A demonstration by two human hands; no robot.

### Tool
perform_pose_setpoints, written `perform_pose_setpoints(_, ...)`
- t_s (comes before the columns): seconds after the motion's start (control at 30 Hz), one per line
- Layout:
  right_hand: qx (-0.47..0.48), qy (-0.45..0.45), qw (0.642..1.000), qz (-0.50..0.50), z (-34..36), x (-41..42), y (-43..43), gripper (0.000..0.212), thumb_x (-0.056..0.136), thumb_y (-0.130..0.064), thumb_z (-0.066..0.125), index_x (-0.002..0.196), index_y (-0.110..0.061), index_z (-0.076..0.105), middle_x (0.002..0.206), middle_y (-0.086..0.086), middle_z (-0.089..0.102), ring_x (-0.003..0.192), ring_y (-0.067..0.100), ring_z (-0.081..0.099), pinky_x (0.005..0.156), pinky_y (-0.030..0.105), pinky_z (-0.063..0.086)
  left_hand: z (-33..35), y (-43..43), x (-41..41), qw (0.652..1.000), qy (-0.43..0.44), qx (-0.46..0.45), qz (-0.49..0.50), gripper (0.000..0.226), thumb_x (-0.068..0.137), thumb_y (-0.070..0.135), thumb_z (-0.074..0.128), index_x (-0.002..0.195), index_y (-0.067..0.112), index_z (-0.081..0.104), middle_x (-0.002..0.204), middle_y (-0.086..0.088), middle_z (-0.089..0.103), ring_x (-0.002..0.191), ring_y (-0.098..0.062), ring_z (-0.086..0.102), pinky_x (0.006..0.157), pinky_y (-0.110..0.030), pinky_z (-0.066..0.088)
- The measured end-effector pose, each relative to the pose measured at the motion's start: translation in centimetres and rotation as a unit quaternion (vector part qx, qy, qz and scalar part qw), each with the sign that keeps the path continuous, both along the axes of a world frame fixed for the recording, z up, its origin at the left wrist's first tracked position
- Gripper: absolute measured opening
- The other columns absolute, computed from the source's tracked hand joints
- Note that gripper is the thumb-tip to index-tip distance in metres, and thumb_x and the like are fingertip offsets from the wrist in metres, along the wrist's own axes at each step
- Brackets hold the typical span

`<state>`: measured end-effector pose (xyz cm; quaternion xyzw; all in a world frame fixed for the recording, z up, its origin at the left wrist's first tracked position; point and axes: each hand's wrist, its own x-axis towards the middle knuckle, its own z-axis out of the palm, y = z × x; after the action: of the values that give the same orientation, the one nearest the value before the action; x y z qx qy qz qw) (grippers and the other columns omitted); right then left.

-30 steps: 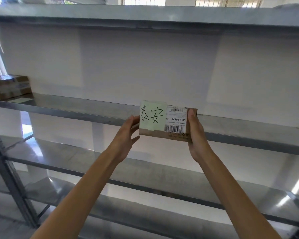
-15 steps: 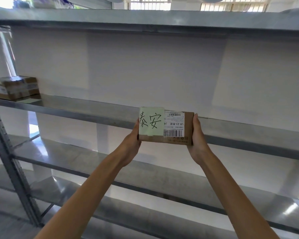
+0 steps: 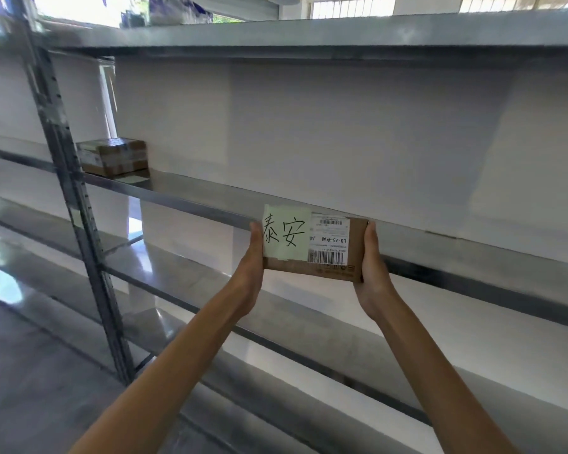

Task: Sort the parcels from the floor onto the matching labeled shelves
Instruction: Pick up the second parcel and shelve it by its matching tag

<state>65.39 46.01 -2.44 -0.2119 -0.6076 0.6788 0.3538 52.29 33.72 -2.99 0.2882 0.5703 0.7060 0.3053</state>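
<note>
Left hand [image 3: 248,275] tightened onto parcel [image 3: 354,250] since a second ago, right hand [image 3: 373,273] gripping opposite end, held before shelf [image 3: 191,195]

One brown cardboard parcel [image 3: 353,252], held at its short ends by the left hand [image 3: 251,276] and right hand [image 3: 373,273], in front of a metal shelf [image 3: 194,198]. Face: green handwritten note [image 3: 284,232], white barcode label [image 3: 328,240]. Second parcel [image 3: 114,155] on that shelf, far left, beside the upright post [image 3: 76,204].
</note>
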Motion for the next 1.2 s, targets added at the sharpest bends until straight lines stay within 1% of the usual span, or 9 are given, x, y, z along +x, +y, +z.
perform_pose_setpoints(0.17,0.018,-0.018,0.997,0.068,-1.2,-2.9,-2.0,0.054,0.092,-0.061,0.018,0.11,-0.036,0.063,0.102,-0.015,0.072,0.091,-0.001,0.068,0.077,0.018,0.053,-0.6,-3.5,-1.6,0.997,0.018,0.008,0.08,0.054,0.095,0.056,0.009,0.092,0.041,0.06,0.092,0.011,0.07,0.098,-0.013,0.063,0.114,-0.048,0.029)
perform_pose_setpoints(0.37,-0.016,-0.033,0.993,0.113,-2.4,-6.8,-4.8,0.054,0.096,-0.055,0.02,0.101,-0.03,0.067,0.104,-0.006,0.072,0.1,0.013,0.067,0.094,0.036,0.049,-2.2,-7.1,-4.1,0.989,0.014,-0.028,0.146,0.052,0.095,0.057,0.011,0.092,0.037,0.059,0.09,0.01,0.068,0.097,-0.015,0.061,0.115,-0.046,0.028)
perform_pose_setpoints(0.53,-0.029,-0.043,0.99,0.133,-2.9,-10.8,-7.0,0.05,0.097,-0.052,0.023,0.114,-0.023,0.061,0.106,-0.003,0.07,0.092,0.008,0.069,0.086,0.034,0.053,-3.6,-9.8,-7.6,0.982,0.017,-0.054,0.183,0.06,0.096,0.055,0.01,0.116,0.025,0.058,0.1,0.006,0.064,0.085,-0.001,0.055,0.104,-0.034,0.03)
perform_pose_setpoints(0.67,-0.04,-0.063,0.989,0.127,-2.9,-14.3,-8.9,0.048,0.098,-0.05,0.024,0.112,-0.022,0.06,0.106,0.0,0.068,0.092,0.014,0.067,0.091,0.038,0.052,-4.0,-11.8,-10.5,0.979,0.018,-0.056,0.193,0.058,0.097,0.052,0.013,0.119,0.022,0.056,0.093,0.011,0.065,0.086,-0.001,0.058,0.106,-0.036,0.034)
perform_pose_setpoints(0.83,-0.053,-0.085,0.987,0.126,-2.9,-18.2,-11.4,0.049,0.098,-0.05,0.021,0.117,-0.024,0.058,0.104,-0.001,0.068,0.085,0.01,0.068,0.072,0.026,0.055,-3.9,-14.4,-14.1,0.979,0.017,-0.062,0.192,0.054,0.096,0.054,0.015,0.113,0.025,0.056,0.099,0.003,0.067,0.106,-0.022,0.06,0.112,-0.049,0.032)
perform_pose_setpoints(0.97,-0.074,-0.079,0.986,0.125,-3.2,-20.8,-12.8,0.049,0.098,-0.049,0.021,0.11,-0.023,0.061,0.106,0.002,0.067,0.09,0.015,0.066,0.082,0.032,0.052,-3.7,-16.1,-16.8,0.979,0.008,-0.079,0.19,0.055,0.092,0.061,0.019,0.107,0.025,0.058,0.091,0.003,0.066,0.095,-0.019,0.059,0.1,-0.038,0.041)
perform_pose_setpoints(1.03,-0.086,-0.078,0.985,0.127,-3.1,-22.0,-13.3,0.048,0.099,-0.049,0.022,0.108,-0.022,0.061,0.107,0.004,0.067,0.094,0.018,0.066,0.088,0.036,0.052,-3.5,-17.0,-17.8,0.981,0.023,-0.086,0.173,0.042,0.093,0.058,0.029,0.099,0.028,0.058,0.091,0.002,0.066,0.097,-0.022,0.058,0.093,-0.037,0.043)
perform_pose_setpoints(1.13,-0.085,-0.084,0.984,0.135,-3.1,-23.9,-14.0,0.049,0.099,-0.049,0.022,0.114,-0.022,0.059,0.115,0.006,0.065,0.107,0.024,0.062,0.101,0.042,0.046,-3.8,-18.5,-19.4,0.984,0.072,-0.092,0.136,0.013,0.094,0.04,0.046,0.1,0.032,0.054,0.101,0.005,0.066,0.108,-0.025,0.058,0.1,-0.04,0.044)
perform_pose_setpoints(1.2,-0.076,-0.09,0.984,0.135,-3.2,-25.0,-14.4,0.047,0.098,-0.049,0.023,0.111,-0.023,0.06,0.114,0.006,0.066,0.106,0.024,0.063,0.097,0.041,0.048,-4.2,-19.5,-20.6,0.986,0.082,-0.091,0.116,0.019,0.091,0.027,0.056,0.109,0.028,0.051,0.112,0.001,0.062,0.115,-0.027,0.055,0.105,-0.044,0.043)
